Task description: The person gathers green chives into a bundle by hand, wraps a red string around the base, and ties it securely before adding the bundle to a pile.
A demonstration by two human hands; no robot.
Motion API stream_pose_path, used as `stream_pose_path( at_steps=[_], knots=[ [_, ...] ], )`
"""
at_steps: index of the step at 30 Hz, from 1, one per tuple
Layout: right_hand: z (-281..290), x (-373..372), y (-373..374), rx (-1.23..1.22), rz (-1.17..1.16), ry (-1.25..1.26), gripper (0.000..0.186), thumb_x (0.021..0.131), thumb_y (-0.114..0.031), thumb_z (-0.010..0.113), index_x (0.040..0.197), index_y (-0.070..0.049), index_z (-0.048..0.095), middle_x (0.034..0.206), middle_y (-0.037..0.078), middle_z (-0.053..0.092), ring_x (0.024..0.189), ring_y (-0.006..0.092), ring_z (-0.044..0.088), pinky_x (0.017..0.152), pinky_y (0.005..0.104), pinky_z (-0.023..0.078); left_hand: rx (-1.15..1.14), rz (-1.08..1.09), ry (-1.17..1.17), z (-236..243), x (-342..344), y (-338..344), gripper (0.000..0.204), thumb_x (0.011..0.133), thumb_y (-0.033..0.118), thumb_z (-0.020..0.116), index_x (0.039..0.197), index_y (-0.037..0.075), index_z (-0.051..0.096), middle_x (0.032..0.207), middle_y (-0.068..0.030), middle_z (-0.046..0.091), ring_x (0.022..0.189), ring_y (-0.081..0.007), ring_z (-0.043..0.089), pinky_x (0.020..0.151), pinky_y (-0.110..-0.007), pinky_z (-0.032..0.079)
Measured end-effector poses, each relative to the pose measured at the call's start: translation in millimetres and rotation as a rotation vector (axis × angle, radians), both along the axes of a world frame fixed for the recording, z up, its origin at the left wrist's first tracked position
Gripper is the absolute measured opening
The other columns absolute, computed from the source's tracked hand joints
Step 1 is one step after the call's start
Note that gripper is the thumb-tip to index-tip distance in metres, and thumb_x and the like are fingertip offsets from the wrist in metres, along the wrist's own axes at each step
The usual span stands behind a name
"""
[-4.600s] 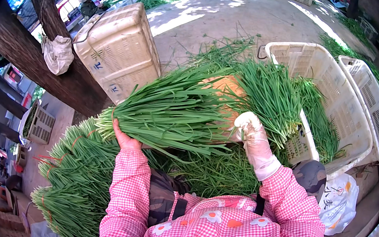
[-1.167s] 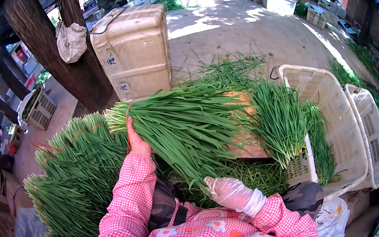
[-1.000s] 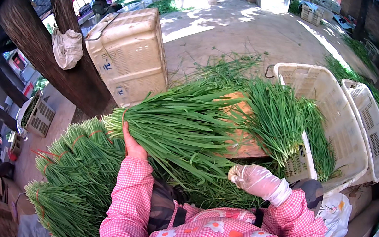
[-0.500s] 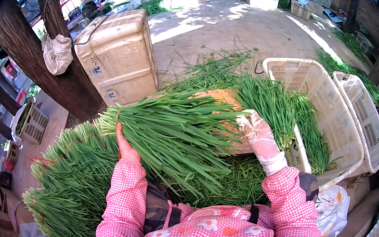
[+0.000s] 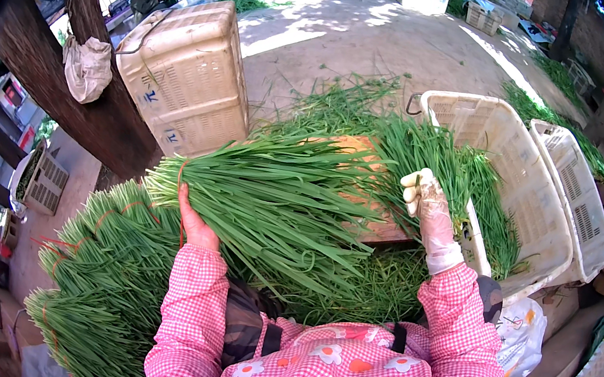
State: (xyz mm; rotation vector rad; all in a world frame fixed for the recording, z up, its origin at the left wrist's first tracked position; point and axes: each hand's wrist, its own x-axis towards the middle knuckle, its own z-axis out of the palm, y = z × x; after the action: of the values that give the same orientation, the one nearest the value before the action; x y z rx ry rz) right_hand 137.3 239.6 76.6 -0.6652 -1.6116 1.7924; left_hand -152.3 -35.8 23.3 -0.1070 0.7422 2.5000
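My bare left hand [image 5: 197,222] grips a large bunch of garlic chives [image 5: 272,184] near its pale stem end, beside a red tie. The long green leaves fan out to the right across a wooden board [image 5: 382,219]. Just past the leaf tips is my right hand [image 5: 427,202], in a pale, soiled glove, its fingers curled. Whatever those fingers may hold is hidden. Several tied chive bunches [image 5: 101,268] lie stacked at the left, below the held one. Loose chives [image 5: 431,149] lie on the board's right end, beside my right hand.
An open cream plastic crate [image 5: 537,221] with chives inside stands at the right, and another crate [image 5: 591,221] beyond it. At the far left, a closed-sided crate [image 5: 186,80] stands by a tree trunk [image 5: 62,85]. Chive scraps [image 5: 344,109] litter the ground. A white plastic bag [image 5: 520,339] sits low right.
My right hand has drawn away from the leaf tips, slightly right, and its fingers have curled. The held bunch has shifted a little left and stays in my left hand.
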Motion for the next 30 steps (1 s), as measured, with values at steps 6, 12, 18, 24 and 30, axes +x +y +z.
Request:
stream_pose_path(
  at_steps=[6, 12, 18, 24, 30],
  knots=[
    [-11, 1, -39, 0.620, 0.253, -0.307, 0.023, 0.089, -0.025, 0.052, 0.091, -0.001, 0.053, 0.070, 0.005, 0.051, 0.070, 0.0221, 0.052, 0.066, 0.0356, 0.041, 0.024, 0.009, 0.015, -10, -11, -3, 0.046, 0.083, 0.034, 0.055, 0.124, 0.014, 0.049, 0.119, -0.0052, 0.055, 0.104, -0.0246, 0.053, 0.091, -0.040, 0.043],
    [-20, 2, -10, -0.127, -0.163, 0.272, 0.017, 0.092, -0.025, 0.048, 0.090, -0.008, 0.053, 0.066, -0.007, 0.042, 0.051, 0.0025, 0.033, 0.045, 0.0183, 0.025, -0.026, 0.059, -0.061, 3, 0, 1, 0.050, 0.080, 0.040, 0.058, 0.119, 0.009, 0.052, 0.116, -0.0078, 0.057, 0.103, -0.0278, 0.054, 0.091, -0.043, 0.043],
    [21, 7, -55, 0.197, 0.056, -0.018, 0.017, 0.086, -0.017, 0.056, 0.100, -0.007, 0.055, 0.075, -0.002, 0.050, 0.057, 0.0046, 0.042, 0.055, 0.0185, 0.037, 0.023, 0.119, 0.060, -25, -23, -9, 0.051, 0.081, 0.038, 0.057, 0.125, 0.012, 0.048, 0.123, -0.0065, 0.053, 0.109, -0.0279, 0.051, 0.094, -0.044, 0.040],
    [29, -26, -92, 0.528, 0.216, -0.242, 0.020, 0.080, -0.022, 0.064, 0.090, -0.005, 0.058, 0.070, 0.002, 0.051, 0.062, 0.0100, 0.046, 0.058, 0.0260, 0.040, 0.000, 0.074, -0.014, 0, -1, 0, 0.053, 0.080, 0.040, 0.058, 0.123, 0.011, 0.049, 0.121, -0.0064, 0.054, 0.108, -0.0274, 0.051, 0.094, -0.044, 0.040],
    [19, -11, -86, -0.603, 0.738, 0.504, 0.026, 0.080, -0.023, 0.065, 0.096, -0.008, 0.051, 0.072, -0.006, 0.043, 0.054, 0.0032, 0.033, 0.048, 0.0197, 0.025, -0.033, 0.157, 0.032, 17, 10, 0, 0.054, 0.077, 0.040, 0.062, 0.121, 0.011, 0.050, 0.118, -0.0055, 0.055, 0.106, -0.0265, 0.052, 0.093, -0.042, 0.041]
  ],
)
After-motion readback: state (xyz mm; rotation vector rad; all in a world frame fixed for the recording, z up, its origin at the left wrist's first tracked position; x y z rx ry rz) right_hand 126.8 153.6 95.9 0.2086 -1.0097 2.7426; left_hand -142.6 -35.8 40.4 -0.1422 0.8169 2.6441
